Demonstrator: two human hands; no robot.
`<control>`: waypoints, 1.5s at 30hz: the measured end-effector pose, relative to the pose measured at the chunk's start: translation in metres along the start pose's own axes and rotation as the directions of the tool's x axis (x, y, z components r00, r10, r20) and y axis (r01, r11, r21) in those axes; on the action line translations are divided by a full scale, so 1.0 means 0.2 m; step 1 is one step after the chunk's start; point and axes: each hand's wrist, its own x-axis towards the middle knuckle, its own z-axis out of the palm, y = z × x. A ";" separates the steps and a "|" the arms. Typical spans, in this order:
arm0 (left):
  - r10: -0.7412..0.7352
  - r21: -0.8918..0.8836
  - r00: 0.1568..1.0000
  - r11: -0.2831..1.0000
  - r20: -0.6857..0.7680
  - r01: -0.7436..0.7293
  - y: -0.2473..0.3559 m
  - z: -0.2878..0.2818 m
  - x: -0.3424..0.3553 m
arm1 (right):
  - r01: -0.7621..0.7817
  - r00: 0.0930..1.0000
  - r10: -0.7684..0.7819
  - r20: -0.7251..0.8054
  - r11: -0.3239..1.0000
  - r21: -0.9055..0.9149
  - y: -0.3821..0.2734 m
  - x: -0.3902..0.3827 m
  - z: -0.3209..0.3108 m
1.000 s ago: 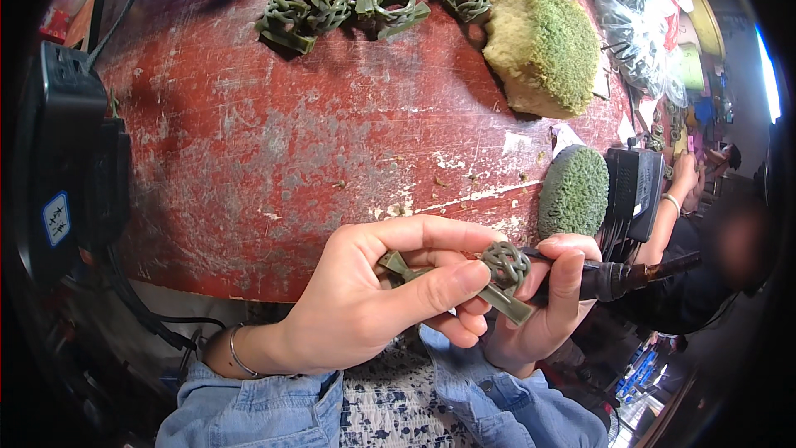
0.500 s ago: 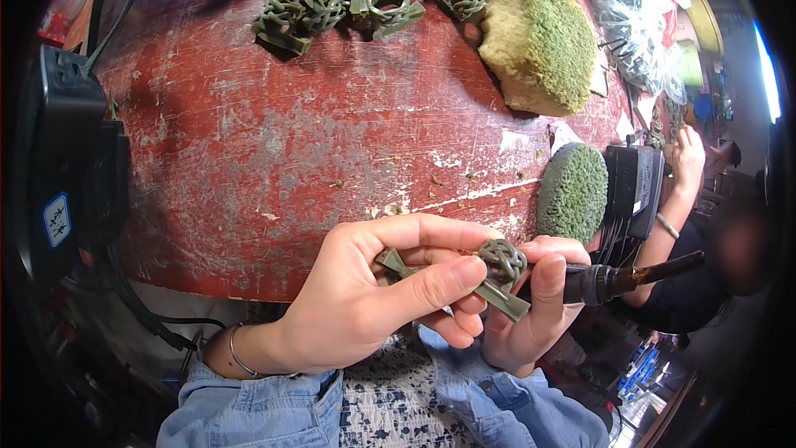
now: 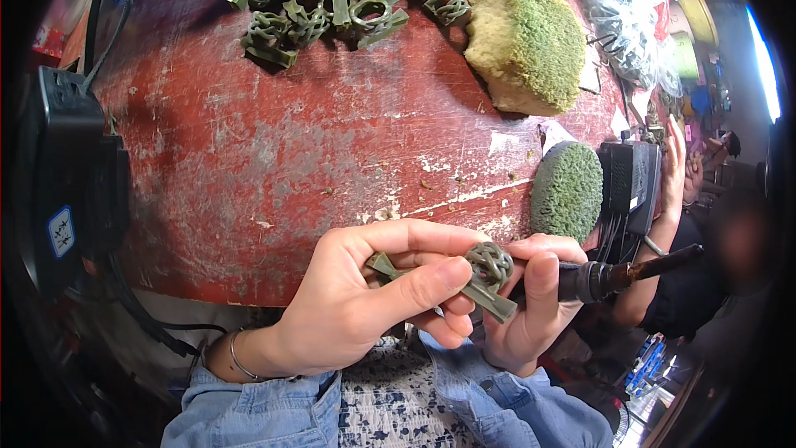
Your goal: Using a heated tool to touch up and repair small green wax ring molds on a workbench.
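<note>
My left hand point(image 3: 373, 299) pinches a dark green wax piece point(image 3: 491, 265) between thumb and fingers. The piece has a round openwork top of woven strands and a flat bar below it; another green end point(image 3: 383, 265) sticks out by the palm. Beside it my right hand point(image 3: 535, 299) is closed on a soldering iron point(image 3: 584, 282) with a black handle, its brown, scorched metal tip pointing right, away from the wax. Right fingertips lie close to the openwork; whether they touch it I cannot tell.
Several similar green wax pieces point(image 3: 348, 4) lie heaped at the far side of the scratched red table point(image 3: 249, 149). A yellow-green sponge block point(image 3: 531, 41), an oval green sponge point(image 3: 568, 191) and a black box point(image 3: 630, 178) stand right. Another person's hand point(image 3: 673, 170) is beyond; a black device point(image 3: 75, 149) stands left.
The view has shifted slightly, so the table things sit a little further left. My hands keep the same hold. The other person's hand has changed pose, its fingers now stretched upward.
</note>
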 end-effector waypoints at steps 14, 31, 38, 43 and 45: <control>-0.009 -0.015 0.999 1.000 -0.053 0.008 0.02 0.03 0.00 | -0.018 0.993 0.016 -0.115 1.000 -0.011 -0.02 0.02 -0.05; 0.832 0.821 0.549 0.259 0.077 -0.509 0.01 -0.06 -0.01 | 0.206 0.966 -0.112 0.233 0.878 -0.433 -0.02 0.07 -0.09; 0.860 0.911 0.446 -0.050 0.247 -0.408 0.02 -0.05 -0.01 | 0.326 0.942 -0.175 0.288 0.685 -0.651 0.03 0.00 -0.13; 0.869 0.924 0.435 -0.061 0.235 -0.378 0.00 -0.05 0.00 | 0.428 0.902 -0.239 0.358 0.584 -0.690 0.05 -0.01 -0.15; 0.867 0.930 0.439 -0.066 0.233 -0.362 0.00 -0.05 0.00 | 0.472 0.881 -0.257 0.397 0.520 -0.712 0.05 -0.01 -0.15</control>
